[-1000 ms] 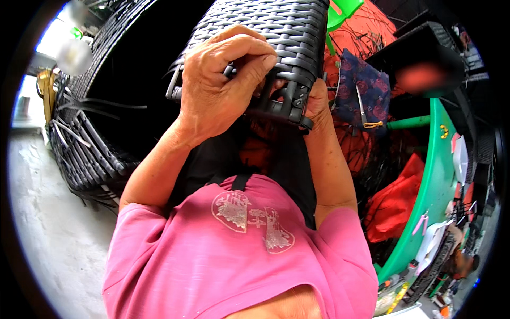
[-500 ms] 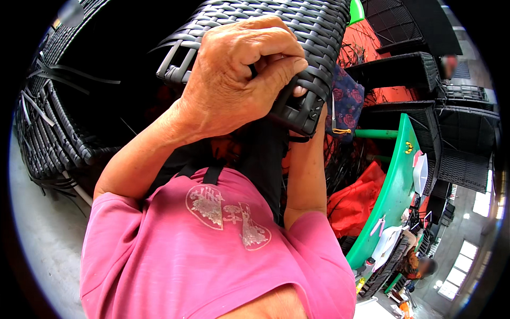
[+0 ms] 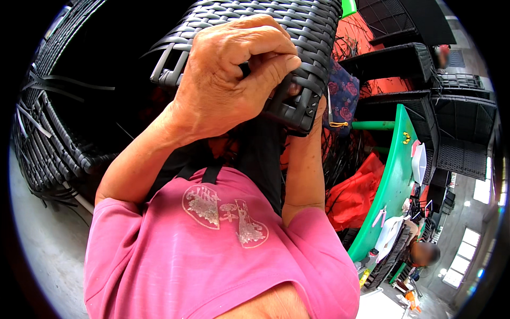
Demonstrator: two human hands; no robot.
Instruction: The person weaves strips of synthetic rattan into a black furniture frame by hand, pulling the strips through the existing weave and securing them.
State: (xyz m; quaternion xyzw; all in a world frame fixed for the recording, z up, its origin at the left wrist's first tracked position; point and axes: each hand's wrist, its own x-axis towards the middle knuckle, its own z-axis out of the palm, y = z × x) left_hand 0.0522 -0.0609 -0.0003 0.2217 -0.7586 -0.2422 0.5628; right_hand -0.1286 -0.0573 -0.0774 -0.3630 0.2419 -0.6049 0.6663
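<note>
A black wicker piece [image 3: 265, 24], woven from flat strands over a frame, lies in front of me. My left hand [image 3: 234, 74] is over its near edge, with thumb and forefinger pressed together and the other fingers curled. Whether a strand is pinched there is hidden. My right forearm runs up under the near right corner of the piece. Of my right hand [image 3: 294, 91], only a bit of fingers shows in shadow through the gap at the edge; the rest is behind the weave. Open slots between wrapped strands show along the near edge.
At left stands another black wicker piece [image 3: 58, 138] with loose strand ends sticking out. A green table [image 3: 385, 191] at right bears small tools and white items. A red cloth [image 3: 356, 194] and a dark floral cloth [image 3: 342, 93] hang nearby. Another person [image 3: 422, 255] is at far right.
The whole view has shifted slightly. My left hand keeps its pinch at the same edge, while less of my right fingers shows under the corner.
</note>
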